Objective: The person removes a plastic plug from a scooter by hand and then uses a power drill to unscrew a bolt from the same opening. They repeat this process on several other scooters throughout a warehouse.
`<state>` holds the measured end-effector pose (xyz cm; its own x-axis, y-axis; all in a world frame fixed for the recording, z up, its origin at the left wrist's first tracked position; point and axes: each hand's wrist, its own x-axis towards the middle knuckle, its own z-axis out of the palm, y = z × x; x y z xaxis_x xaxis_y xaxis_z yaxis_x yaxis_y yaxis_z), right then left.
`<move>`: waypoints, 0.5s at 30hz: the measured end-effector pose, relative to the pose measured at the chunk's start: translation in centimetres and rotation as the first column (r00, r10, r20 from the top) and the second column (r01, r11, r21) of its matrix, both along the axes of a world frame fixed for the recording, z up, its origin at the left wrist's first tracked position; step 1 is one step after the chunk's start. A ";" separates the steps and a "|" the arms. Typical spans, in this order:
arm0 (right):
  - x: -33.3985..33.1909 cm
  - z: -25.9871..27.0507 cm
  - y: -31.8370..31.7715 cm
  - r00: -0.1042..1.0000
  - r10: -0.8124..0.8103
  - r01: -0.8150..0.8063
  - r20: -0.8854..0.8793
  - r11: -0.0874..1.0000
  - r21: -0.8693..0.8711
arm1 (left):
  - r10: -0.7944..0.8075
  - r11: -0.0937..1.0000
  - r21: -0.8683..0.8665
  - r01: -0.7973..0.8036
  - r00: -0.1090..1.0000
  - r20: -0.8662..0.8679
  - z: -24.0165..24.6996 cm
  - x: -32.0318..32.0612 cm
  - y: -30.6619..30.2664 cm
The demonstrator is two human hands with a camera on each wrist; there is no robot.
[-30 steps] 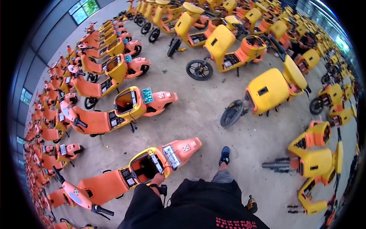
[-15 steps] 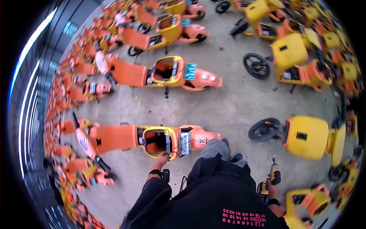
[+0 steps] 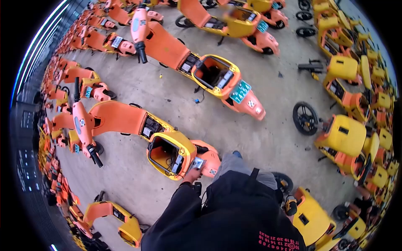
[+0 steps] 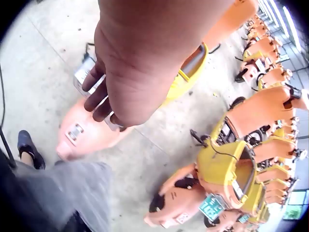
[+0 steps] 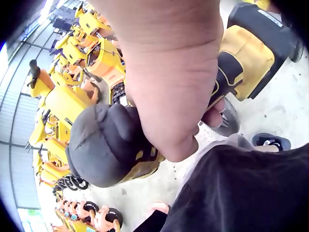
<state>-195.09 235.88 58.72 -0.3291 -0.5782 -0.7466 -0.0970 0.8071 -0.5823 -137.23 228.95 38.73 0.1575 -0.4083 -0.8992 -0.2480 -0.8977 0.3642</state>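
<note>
My left hand [image 3: 192, 175] is at the rear of an orange-and-yellow scooter [image 3: 119, 117], pinching a white licence plate [image 3: 198, 162]. In the left wrist view the fingers [image 4: 99, 99] curl over that plate, and the thumb lies on the near side. Just ahead of the plate is the scooter's open yellow-rimmed compartment [image 3: 183, 147], with a dark inside. My right hand [image 5: 169, 106] grips a yellow-and-black cordless impact driver [image 5: 106, 145] down at my right side. In the head view the driver's black end [image 3: 290, 206] shows beside my dark top, while that hand is mostly hidden.
Another scooter with a green plate [image 3: 240, 91] stands parallel beyond this one. Yellow scooters [image 3: 343, 134] line the right, one [image 3: 312, 215] close by my right side. Rows of orange scooters [image 3: 100, 42] fill the far left. Bare concrete floor [image 3: 268, 138] runs between.
My view has turned, and the scooters have shifted across it. The left hand has moved from the compartment's rim back to the licence plate and taken hold of it. The right hand keeps the impact driver.
</note>
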 end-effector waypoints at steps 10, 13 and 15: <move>-0.2 -5.1 -19.4 0.958 0.286 -0.282 -0.020 0.928 -0.242 | 0.416 0.775 -0.467 -0.425 0.900 -0.128 4.1 -0.3 -10.8; 1.6 -5.4 -26.5 0.940 0.333 -0.323 0.078 0.939 -0.122 | 0.458 0.817 -0.357 -0.453 0.886 -0.077 3.6 -0.3 -7.3; 3.1 -6.8 -31.0 0.932 0.355 -0.345 0.077 0.931 -0.117 | 0.356 0.925 -0.171 -0.340 0.932 0.070 5.0 0.2 -4.8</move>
